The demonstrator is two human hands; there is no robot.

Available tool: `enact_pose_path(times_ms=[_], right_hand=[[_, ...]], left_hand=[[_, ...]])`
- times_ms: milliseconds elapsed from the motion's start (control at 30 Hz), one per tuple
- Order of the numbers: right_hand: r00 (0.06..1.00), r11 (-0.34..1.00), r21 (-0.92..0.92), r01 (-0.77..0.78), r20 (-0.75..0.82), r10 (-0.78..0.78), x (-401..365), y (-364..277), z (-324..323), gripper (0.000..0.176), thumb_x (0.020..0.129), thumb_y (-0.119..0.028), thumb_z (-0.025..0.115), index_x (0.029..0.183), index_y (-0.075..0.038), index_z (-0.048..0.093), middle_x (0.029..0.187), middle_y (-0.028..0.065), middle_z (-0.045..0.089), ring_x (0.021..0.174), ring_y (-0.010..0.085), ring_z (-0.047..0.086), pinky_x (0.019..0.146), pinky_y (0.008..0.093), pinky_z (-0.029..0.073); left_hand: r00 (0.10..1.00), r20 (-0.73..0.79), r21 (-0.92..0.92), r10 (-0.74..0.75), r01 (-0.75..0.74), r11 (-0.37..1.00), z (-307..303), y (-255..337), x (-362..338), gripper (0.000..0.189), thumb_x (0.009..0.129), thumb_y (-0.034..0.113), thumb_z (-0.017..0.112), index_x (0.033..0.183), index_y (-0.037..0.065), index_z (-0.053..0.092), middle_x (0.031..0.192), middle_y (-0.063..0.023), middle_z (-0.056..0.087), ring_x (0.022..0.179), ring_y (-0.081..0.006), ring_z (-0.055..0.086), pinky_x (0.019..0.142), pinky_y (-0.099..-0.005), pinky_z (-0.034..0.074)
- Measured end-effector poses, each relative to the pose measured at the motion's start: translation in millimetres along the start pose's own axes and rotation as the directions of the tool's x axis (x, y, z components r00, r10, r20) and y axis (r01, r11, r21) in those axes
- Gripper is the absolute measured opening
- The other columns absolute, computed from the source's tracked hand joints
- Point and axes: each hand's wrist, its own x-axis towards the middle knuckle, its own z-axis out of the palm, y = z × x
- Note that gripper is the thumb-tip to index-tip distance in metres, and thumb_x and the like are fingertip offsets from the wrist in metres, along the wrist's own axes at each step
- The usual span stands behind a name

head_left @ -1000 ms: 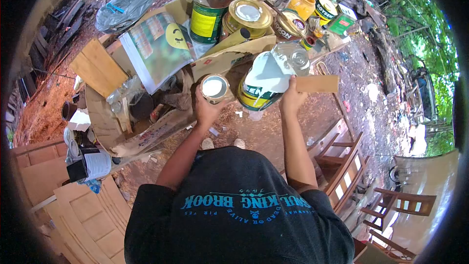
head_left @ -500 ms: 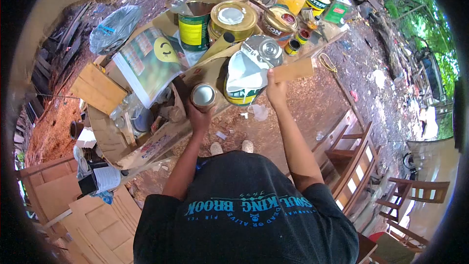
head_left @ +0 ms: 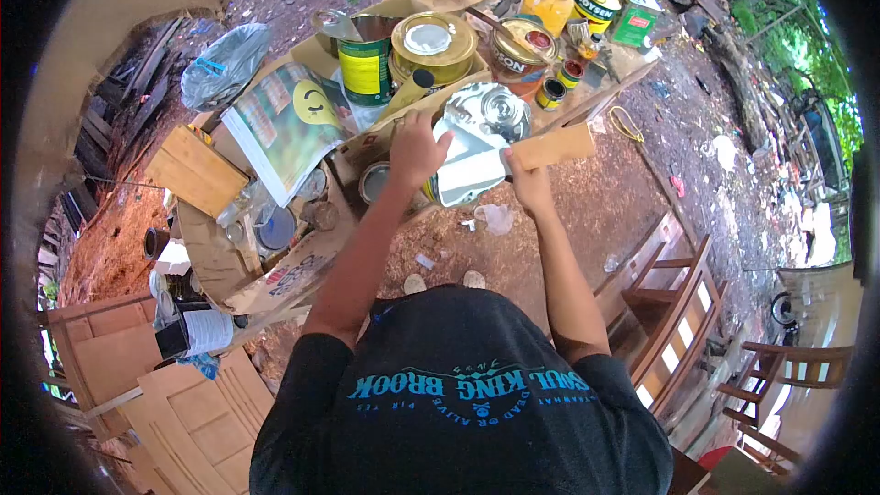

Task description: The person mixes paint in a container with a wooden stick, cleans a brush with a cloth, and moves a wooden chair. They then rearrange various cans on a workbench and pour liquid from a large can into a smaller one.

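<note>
My right hand (head_left: 530, 181) grips a flat tan strip (head_left: 561, 145) that looks like cardboard or thin wood, held level to the right. Its end overlaps a paint can whose top is coated with white paint (head_left: 472, 174). A shiny silver can (head_left: 486, 112) with ringed metal lies right behind that white part. At the can's left side, my left hand (head_left: 420, 151) is open, thumb apart from the fingers, with nothing showing in it. Below that wrist, on the table edge, stands a small round container (head_left: 376, 181), partly hidden by the forearm.
Behind stand a green-and-yellow can (head_left: 365, 71), a gold-lidded can (head_left: 431, 48) and an orange-brown can (head_left: 522, 50) with a brush across it. A printed sheet (head_left: 280, 124) lies left, above a cardboard box (head_left: 215, 252) of containers. Wooden chairs (head_left: 674, 325) stand to the right.
My left hand has let go of the small round container and moved up and right to the paint can. The right hand still holds the tan strip, and the silver can looks tilted differently.
</note>
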Motion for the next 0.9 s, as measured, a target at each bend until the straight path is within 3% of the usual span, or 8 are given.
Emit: enact_pose_path(times_ms=[67,133,267,433,533,667,767,900], right_hand=[[0.999,1.000,-0.028,-0.007,0.053,0.009,-5,-15,-14,0.029,0.088,-0.024,0.066,0.097,0.003,0.062,0.093,0.0101,0.066,0.088,0.0185,0.061,0.078,0.0320,0.048],[0.993,0.997,-0.081,-0.010,0.115,0.019,-9,-20,-29,0.029,0.088,-0.024,0.066,0.098,0.003,0.062,0.093,0.0095,0.066,0.088,0.0179,0.060,0.079,0.0318,0.048],[0.995,0.999,-0.011,-0.041,0.090,0.042,-14,4,-40,0.028,0.089,-0.024,0.065,0.097,0.003,0.063,0.091,0.0098,0.066,0.087,0.0188,0.061,0.077,0.0320,0.048],[0.990,0.967,-0.211,-0.141,-0.034,0.137,-42,-4,-46,0.030,0.093,-0.027,0.059,0.093,0.003,0.062,0.080,0.0107,0.065,0.074,0.0204,0.064,0.066,0.0319,0.051],[0.944,0.950,0.011,-0.311,-0.116,0.310,-63,-41,-53,0.035,0.095,-0.030,0.055,0.090,0.004,0.060,0.072,0.0115,0.063,0.060,0.0187,0.063,0.053,0.0305,0.050],[0.927,0.938,0.268,-0.218,-0.245,0.285,-81,-59,-82,0.036,0.095,-0.031,0.055,0.093,0.005,0.058,0.069,0.0114,0.061,0.053,0.0170,0.060,0.046,0.0290,0.049],[0.889,0.901,0.369,-0.230,-0.298,0.349,-91,-41,-120,0.032,0.094,-0.030,0.056,0.098,0.002,0.056,0.072,0.0103,0.062,0.054,0.0177,0.060,0.047,0.0295,0.051],[0.889,0.886,0.455,-0.095,-0.361,0.281,-108,-39,-171,0.023,0.094,-0.025,0.056,0.099,-0.002,0.054,0.074,0.0077,0.061,0.054,0.0155,0.059,0.046,0.0282,0.049]], left_hand=[[0.958,0.285,-0.063,-0.027,0.047,0.997,-1,-1,18,0.055,0.071,0.034,0.075,0.112,0.002,0.059,0.105,-0.0208,0.061,0.099,-0.0378,0.058,0.086,-0.0424,0.046],[0.816,0.576,-0.055,-0.051,0.102,0.993,-4,0,34,0.058,0.068,0.039,0.075,0.114,0.007,0.062,0.105,-0.0199,0.065,0.099,-0.0337,0.062,0.085,-0.0388,0.048],[0.722,0.687,0.002,-0.083,0.112,0.994,1,7,31,0.043,0.074,0.033,0.067,0.107,0.005,0.064,0.104,-0.0197,0.066,0.097,-0.0344,0.062,0.085,-0.0411,0.048],[0.742,0.648,0.106,-0.171,0.135,0.985,4,16,14,0.033,0.079,0.026,0.057,0.101,0.003,0.065,0.100,-0.0229,0.064,0.093,-0.0382,0.062,0.082,-0.0440,0.049],[0.770,0.619,0.089,-0.152,0.124,0.988,-6,25,6,0.032,0.079,0.025,0.055,0.099,0.003,0.066,0.096,-0.0236,0.065,0.091,-0.0396,0.062,0.080,-0.0449,0.049],[0.851,0.516,0.080,-0.094,0.062,0.995,7,7,-3,0.032,0.078,0.025,0.055,0.094,-0.002,0.065,0.089,-0.0250,0.065,0.080,-0.0380,0.065,0.075,-0.0447,0.050],[0.854,0.478,-0.006,-0.203,0.235,0.972,37,-27,-11,0.034,0.077,0.024,0.054,0.087,-0.007,0.063,0.083,-0.0258,0.065,0.068,-0.0346,0.066,0.069,-0.0445,0.051],[0.816,0.480,-0.073,-0.322,0.403,0.912,3,-2,-11,0.033,0.076,0.022,0.052,0.081,-0.009,0.063,0.078,-0.0255,0.065,0.062,-0.0334,0.065,0.066,-0.0444,0.051]])
